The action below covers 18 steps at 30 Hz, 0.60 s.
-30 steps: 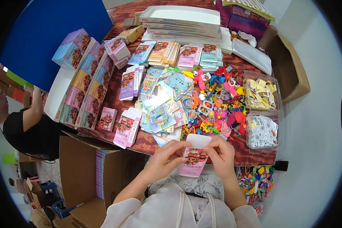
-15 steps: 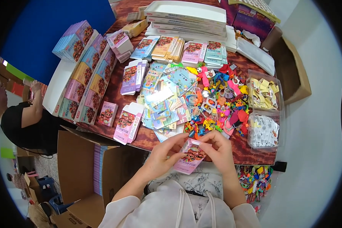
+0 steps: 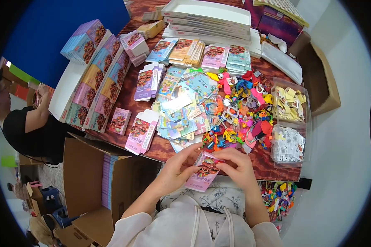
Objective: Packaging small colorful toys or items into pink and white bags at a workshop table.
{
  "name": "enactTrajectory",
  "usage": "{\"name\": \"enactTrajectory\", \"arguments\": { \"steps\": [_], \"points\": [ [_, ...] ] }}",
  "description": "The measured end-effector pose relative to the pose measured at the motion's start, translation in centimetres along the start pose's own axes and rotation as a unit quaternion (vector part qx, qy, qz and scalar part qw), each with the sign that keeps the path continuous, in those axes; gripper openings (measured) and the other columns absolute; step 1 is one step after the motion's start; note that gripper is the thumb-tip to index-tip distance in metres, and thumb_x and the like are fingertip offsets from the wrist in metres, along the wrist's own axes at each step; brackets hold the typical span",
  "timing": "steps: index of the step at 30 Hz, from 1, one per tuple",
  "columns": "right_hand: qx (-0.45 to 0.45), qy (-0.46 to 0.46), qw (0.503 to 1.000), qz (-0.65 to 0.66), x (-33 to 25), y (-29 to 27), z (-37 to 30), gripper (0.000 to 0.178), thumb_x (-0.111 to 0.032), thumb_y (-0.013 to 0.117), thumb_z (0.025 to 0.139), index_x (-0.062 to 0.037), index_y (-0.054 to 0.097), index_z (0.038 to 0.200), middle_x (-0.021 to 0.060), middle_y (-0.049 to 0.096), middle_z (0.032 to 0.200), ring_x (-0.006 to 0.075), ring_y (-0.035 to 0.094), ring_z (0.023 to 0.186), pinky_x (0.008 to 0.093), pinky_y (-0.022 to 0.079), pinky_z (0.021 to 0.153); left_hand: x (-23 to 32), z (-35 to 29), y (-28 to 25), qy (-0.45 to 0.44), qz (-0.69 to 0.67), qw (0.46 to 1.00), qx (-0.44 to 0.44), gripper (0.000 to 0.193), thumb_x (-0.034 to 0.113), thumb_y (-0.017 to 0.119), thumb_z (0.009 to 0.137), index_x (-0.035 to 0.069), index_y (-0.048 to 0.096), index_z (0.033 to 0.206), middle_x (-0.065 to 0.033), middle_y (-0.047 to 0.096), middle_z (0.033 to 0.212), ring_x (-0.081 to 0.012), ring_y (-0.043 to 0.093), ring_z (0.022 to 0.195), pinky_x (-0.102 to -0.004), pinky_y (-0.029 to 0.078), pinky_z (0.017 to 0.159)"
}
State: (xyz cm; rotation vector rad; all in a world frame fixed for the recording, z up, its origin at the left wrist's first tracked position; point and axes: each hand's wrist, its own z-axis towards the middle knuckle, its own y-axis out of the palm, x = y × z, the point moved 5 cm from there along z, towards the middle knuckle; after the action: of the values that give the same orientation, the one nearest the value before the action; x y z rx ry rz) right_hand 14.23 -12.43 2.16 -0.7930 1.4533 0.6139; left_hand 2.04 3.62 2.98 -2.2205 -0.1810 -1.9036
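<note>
A small pink card box [image 3: 201, 178] with printed cartoon figures is held between both hands at the table's near edge. My left hand [image 3: 176, 175] grips its left side, thumb on the front face. My right hand [image 3: 237, 168] is closed on its upper right, with fingers over the top end. Just beyond the hands lie a loose pile of colourful printed cards [image 3: 179, 113] and a heap of small plastic toys [image 3: 239, 111]. A flat pink box [image 3: 142, 131] with its flap up lies left of the cards, beside a closed pink box [image 3: 119, 121].
Display trays of filled boxes [image 3: 92, 82] stand at the left, above an open carton [image 3: 86, 177] on the floor. Flat box stacks [image 3: 185, 50] and white trays [image 3: 208, 12] line the back. Clear tubs [image 3: 290, 144] of small paper pieces sit right. A person [image 3: 29, 127] works at far left.
The right fingers have moved down over the box's top end, and its pale flap shows less. The whole view has shifted slightly.
</note>
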Motion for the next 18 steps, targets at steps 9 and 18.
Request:
{"name": "enactTrajectory", "arguments": {
  "steps": [9,18],
  "points": [
    [-0.034,-0.088,0.988,-0.122,-1.4,1.3,-0.3,0.028,0.0,0.07,0.088,-0.0023,0.072,0.116,0.0101,0.067,0.095,0.0221,0.066,0.085,0.0308,0.053,0.074,-0.2,-0.2,-0.8,0.064,0.105,0.99,-0.064,0.047,-0.006,0.064,0.091,0.009,0.061,0.135,-0.0075,0.065,0.115,-0.0171,0.059,0.09,-0.0313,0.049,0.079],
    [0.097,0.114,0.977,0.152,2.7,1.5,0.8,0.026,-0.005,0.061,0.097,0.0009,0.067,0.122,0.0059,0.068,0.101,0.0119,0.065,0.084,0.0247,0.053,0.069,-3.1,-0.5,-1.7,-0.086,-0.228,0.97,-0.025,0.05,-0.002,0.054,0.1,0.005,0.047,0.149,-0.0045,0.064,0.117,-0.011,0.06,0.103,-0.0254,0.05,0.087]
  ]
}}
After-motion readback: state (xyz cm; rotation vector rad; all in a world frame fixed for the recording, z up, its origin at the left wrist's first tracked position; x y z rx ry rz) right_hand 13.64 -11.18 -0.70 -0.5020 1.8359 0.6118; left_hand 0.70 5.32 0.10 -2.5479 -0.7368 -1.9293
